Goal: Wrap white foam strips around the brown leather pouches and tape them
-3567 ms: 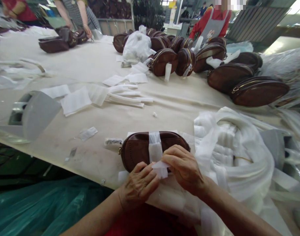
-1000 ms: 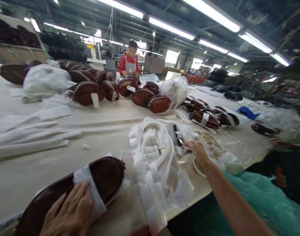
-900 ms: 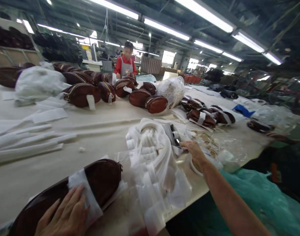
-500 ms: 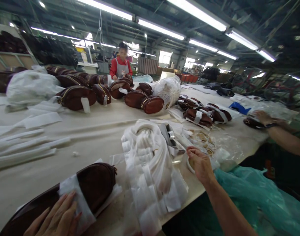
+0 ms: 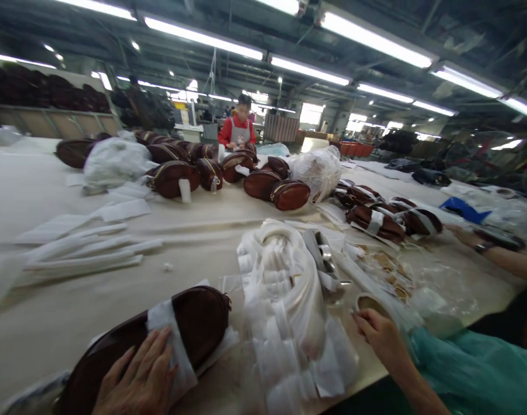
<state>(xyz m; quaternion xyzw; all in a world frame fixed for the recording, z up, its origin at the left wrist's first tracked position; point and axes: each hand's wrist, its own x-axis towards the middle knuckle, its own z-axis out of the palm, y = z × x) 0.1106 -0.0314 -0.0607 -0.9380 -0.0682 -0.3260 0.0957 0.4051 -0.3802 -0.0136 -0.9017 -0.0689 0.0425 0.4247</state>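
Note:
My left hand lies flat, fingers stretched, on a dark brown leather bag. Under its fingertips is a white paper band wrapped across the bag. My right hand is closed in a pinch at the table's near edge, with a small pale end of what looks like clear tape at the fingertips. Just behind it stands a tape roll. A grey tape dispenser sits farther back, apart from the hand. Between my hands lies a heap of white paper strips.
Several brown bags stand along the far side, beside stuffed plastic bags. Loose white strips lie at left. Green plastic sheeting hangs at lower right. A co-worker's arm reaches in from the right; another person stands across the table.
My right hand has drawn back from the dispenser, toward me. My left hand stays on the bag's paper band. The view has turned left, so things appear farther right.

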